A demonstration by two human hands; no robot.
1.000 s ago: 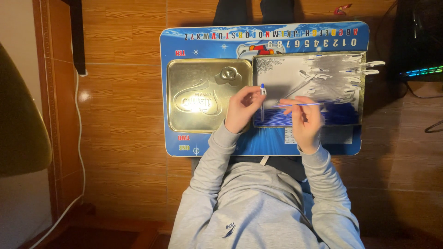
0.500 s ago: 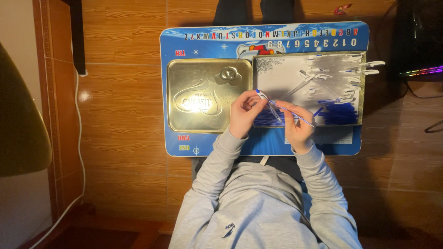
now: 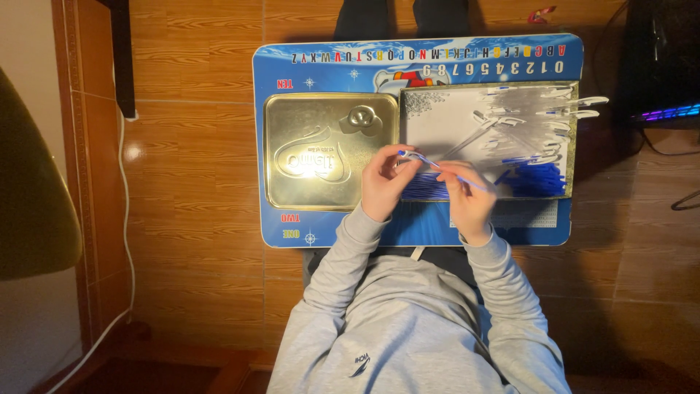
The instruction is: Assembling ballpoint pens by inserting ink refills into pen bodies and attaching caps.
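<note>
While we pinch 1 thin blue pen (image 3: 430, 163) between both hands, left hand (image 3: 384, 182) and right hand (image 3: 470, 195) gripping opposite ends, it slants just right of the gold tin lid (image 3: 329, 152).

I'm in a plain light grey sweatshirt, long sleeves with ribbed cuffs at the wrists, small dark logo on the chest. My left hand (image 3: 385, 182) and right hand (image 3: 470, 197) are bare, no gloves.

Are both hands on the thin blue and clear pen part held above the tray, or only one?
Touching, both. The head view shows the left hand pinching one end of the pen part and the right hand gripping its other end.
</note>
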